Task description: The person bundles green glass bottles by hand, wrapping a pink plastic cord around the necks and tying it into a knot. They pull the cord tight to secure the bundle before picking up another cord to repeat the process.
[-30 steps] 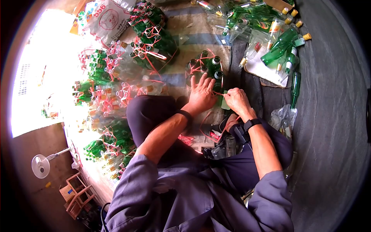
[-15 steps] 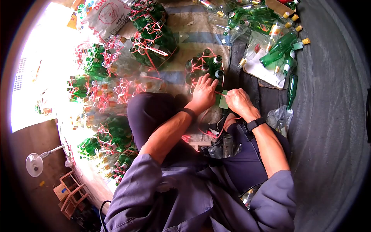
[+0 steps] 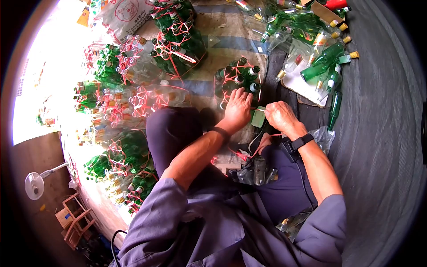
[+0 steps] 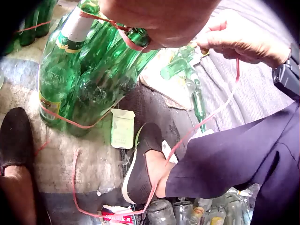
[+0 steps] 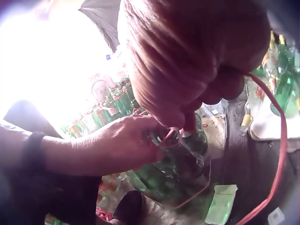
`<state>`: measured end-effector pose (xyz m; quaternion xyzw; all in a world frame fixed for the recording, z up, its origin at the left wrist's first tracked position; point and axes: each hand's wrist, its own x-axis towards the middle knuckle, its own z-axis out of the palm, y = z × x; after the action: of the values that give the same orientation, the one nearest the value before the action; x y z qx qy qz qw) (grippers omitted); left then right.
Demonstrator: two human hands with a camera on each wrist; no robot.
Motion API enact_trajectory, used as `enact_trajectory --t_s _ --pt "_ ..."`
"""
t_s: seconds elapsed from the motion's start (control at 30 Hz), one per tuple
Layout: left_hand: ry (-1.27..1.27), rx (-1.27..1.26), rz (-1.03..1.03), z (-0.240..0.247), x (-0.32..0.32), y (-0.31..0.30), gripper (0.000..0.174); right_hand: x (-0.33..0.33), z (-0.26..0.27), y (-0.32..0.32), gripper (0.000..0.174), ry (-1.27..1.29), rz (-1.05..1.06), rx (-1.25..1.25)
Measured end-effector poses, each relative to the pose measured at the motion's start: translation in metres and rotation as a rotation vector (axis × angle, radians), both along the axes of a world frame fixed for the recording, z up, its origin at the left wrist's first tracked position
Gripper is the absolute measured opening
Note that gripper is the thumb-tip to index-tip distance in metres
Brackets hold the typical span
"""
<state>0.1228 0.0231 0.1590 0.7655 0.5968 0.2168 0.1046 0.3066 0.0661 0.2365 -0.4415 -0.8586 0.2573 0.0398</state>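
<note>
A bundle of green glass bottles stands upright on the striped ground sheet, pink plastic string looped round its necks and lower sides. My left hand grips the near necks of the bundle, its fingers bent together over the bottle tops; its thumb is hidden in the head view. Just to its right, my right hand pinches a length of the string with curled fingers. Between both hands the string forms a small loop close to the necks in the right wrist view. Its loose tail hangs down from the right hand.
A pale green cigarette-pack-like box lies beside the bundle. Tied bottle bundles fill the left side. Loose bottles lie at the upper right, partly on a white board. Clear glass bottles lie by my shoe.
My left fingers have gone from spread to drawn together over the necks. The right hand has shifted slightly right, away from the left, still holding the string. The head view has moved a little.
</note>
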Motion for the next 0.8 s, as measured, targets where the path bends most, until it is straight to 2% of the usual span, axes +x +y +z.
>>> enact_trajectory --t_s 0.03,0.1,0.23,0.33,0.53,0.67,0.73,0.77,0.8 --pt "0.0 0.005 0.004 0.0 0.0 0.0 0.045 0.0 0.0 0.003 0.021 0.001 0.003 -0.001" --pt "0.001 0.008 0.01 0.0 0.001 0.0 0.044 -0.002 0.002 0.012 0.019 -0.022 0.15 0.102" --pt "-0.009 -0.011 0.023 0.002 0.003 -0.001 0.046 -0.016 0.005 0.031 0.016 0.037 0.213 0.176" --pt "-0.025 -0.013 0.025 0.002 0.003 0.001 0.046 -0.026 -0.002 0.044 0.017 0.07 0.171 0.239" --pt "-0.013 -0.037 0.013 0.011 0.0 0.004 0.046 -0.02 -0.046 0.057 0.019 -0.102 0.05 0.229" --pt "0.025 -0.121 -0.004 0.015 0.0 0.005 0.048 -0.009 -0.057 0.063 0.018 -0.125 -0.019 0.135" --pt "-0.005 -0.121 0.015 0.011 0.001 0.005 0.052 -0.01 -0.058 0.065 0.021 -0.151 -0.116 -0.086" --pt "-0.004 -0.123 0.016 0.012 0.001 0.004 0.052 -0.014 -0.066 0.065 0.024 -0.157 -0.244 -0.217" --pt "-0.005 -0.088 0.008 0.013 0.001 0.004 0.054 -0.015 -0.072 0.067 0.024 -0.156 -0.242 -0.219"
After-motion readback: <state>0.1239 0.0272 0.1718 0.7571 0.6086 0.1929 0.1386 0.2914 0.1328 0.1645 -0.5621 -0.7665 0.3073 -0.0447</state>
